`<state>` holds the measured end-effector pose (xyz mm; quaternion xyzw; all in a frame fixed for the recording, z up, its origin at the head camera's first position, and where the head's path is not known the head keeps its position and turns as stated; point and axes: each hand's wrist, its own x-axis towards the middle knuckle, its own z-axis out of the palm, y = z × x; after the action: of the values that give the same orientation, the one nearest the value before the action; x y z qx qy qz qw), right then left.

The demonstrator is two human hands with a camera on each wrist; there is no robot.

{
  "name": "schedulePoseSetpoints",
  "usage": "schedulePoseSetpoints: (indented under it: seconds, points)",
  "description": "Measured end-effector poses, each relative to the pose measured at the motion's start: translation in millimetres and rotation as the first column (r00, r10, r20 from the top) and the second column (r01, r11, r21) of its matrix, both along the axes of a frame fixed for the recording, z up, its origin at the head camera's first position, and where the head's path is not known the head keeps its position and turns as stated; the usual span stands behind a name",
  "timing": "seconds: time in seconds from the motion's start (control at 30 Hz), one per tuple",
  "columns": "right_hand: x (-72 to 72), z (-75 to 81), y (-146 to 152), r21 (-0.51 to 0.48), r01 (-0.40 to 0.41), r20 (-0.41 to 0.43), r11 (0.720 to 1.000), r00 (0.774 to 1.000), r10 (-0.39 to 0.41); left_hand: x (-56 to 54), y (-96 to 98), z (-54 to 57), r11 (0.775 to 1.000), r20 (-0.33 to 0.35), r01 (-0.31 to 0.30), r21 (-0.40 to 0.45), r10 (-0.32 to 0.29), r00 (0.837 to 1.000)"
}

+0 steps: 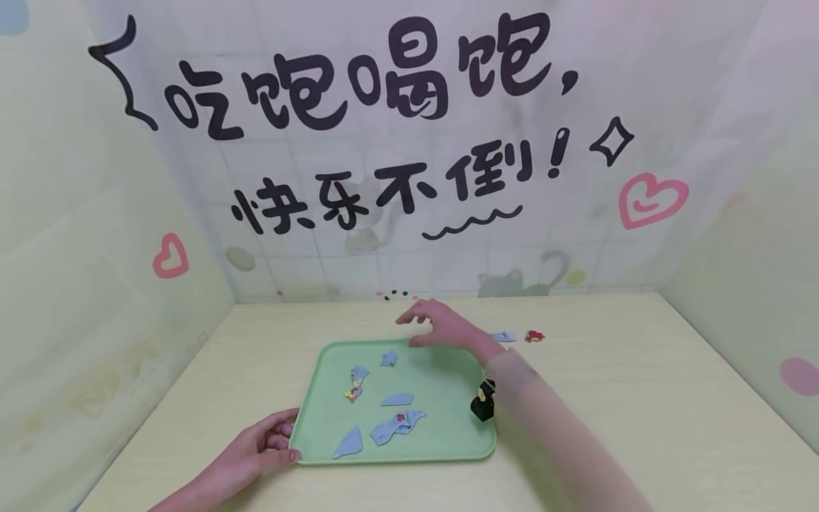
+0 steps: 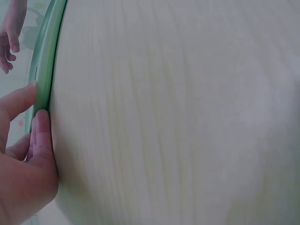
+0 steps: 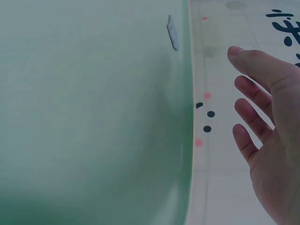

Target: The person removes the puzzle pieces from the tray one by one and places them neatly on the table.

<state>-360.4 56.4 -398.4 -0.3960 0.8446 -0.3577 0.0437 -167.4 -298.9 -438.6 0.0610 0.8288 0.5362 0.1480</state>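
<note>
A light green tray (image 1: 441, 434) lies on the table. My left hand (image 1: 265, 444) grips its near left corner; in the left wrist view, thumb and fingers pinch the green rim (image 2: 45, 61). My right hand (image 1: 441, 327) hovers by the tray's far edge, fingers relaxed and apart, holding nothing. Several flat, irregular light blue pieces lie on the tray: a small one (image 1: 389, 358) at the back, a yellow-patterned one (image 1: 355, 384), a strip (image 1: 398, 400), a red-marked one (image 1: 398, 427) and a pointed one (image 1: 348, 442).
At the tray's right edge is a black item (image 1: 483, 405) with a pale patch, partly behind the right sleeve (image 1: 544, 412). Beyond the tray, a blue piece (image 1: 505, 336) and a red piece (image 1: 534, 336) lie on the wooden table (image 1: 640, 398). A printed wall sheet (image 1: 409, 263) stands behind.
</note>
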Motion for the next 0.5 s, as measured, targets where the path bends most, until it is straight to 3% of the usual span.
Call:
schedulePoseSetpoints:
  seconds: [0.5]
  points:
    - [8.2, -17.6, -33, 0.140, -0.077, -0.025, 0.987, 0.996, 0.082, 0.3, 0.3, -0.3, 1.000, -0.016, 0.000, 0.006, 0.000, 1.000]
